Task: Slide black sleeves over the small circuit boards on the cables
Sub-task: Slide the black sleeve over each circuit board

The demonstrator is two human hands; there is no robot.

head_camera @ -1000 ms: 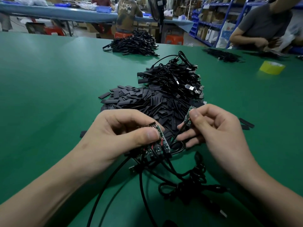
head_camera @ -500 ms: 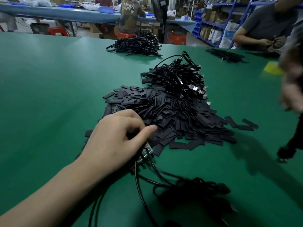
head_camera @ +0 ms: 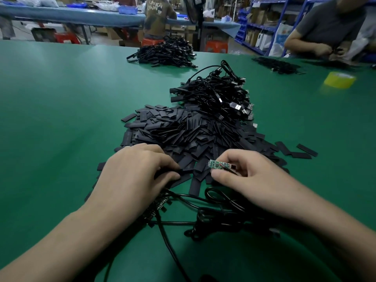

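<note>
A heap of flat black sleeves lies on the green table in front of me. My right hand pinches a small green circuit board on its black cable, held level just above the heap's near edge. My left hand lies on the near left edge of the heap, its curled fingers pinching a black sleeve; the palm also covers a bunch of cables whose circuit boards poke out under the wrist. Loose black cables tangle between my forearms.
Behind the sleeves sits a pile of black USB cables. Another cable pile lies far back, and a third at the back right. A yellow tape roll stands at right. A person works at the far right corner.
My right hand has come back from the far right and now holds one circuit board near the heap. My left hand has moved forward onto the sleeves.
</note>
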